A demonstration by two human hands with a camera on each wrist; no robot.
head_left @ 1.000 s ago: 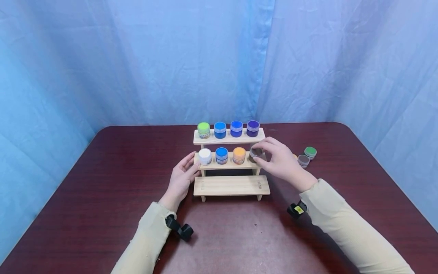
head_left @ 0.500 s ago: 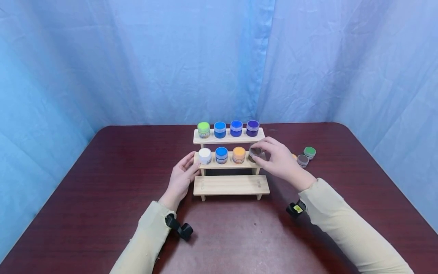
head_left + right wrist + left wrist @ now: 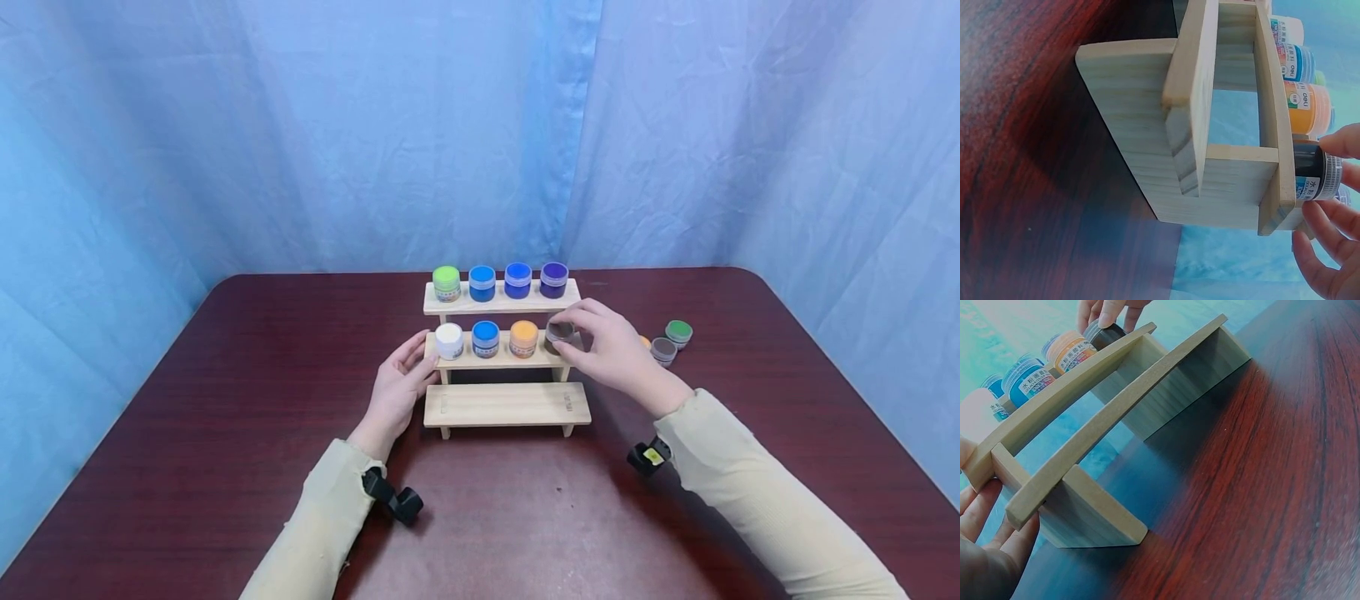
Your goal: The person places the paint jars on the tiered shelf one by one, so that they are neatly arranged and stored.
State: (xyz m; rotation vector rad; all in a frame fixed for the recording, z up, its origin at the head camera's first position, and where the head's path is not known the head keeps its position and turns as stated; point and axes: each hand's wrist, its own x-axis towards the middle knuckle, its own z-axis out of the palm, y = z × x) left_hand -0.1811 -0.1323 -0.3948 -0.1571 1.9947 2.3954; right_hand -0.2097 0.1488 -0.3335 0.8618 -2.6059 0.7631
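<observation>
A three-tier wooden display stand (image 3: 510, 406) stands on the table. My left hand (image 3: 397, 387) grips the left end of its middle tier, thumb by the shelf edge and fingers around the end. At that tier's right end, my right hand (image 3: 615, 358) pinches a dark brown paint jar (image 3: 559, 332) between thumb and fingers. The right wrist view has this jar (image 3: 1310, 165) upright at the shelf, its base at the board. Left of it on the same tier are a white jar (image 3: 449, 342), a blue jar (image 3: 485, 341) and an orange jar (image 3: 523, 341).
Along the top tier stand a light green jar (image 3: 446, 285), two blue jars and a purple jar (image 3: 553, 282). On the table behind my right hand are a green-lidded jar (image 3: 678, 334), a brown jar (image 3: 663, 352) and a partly hidden orange one. Blue curtains (image 3: 420, 133) hang behind.
</observation>
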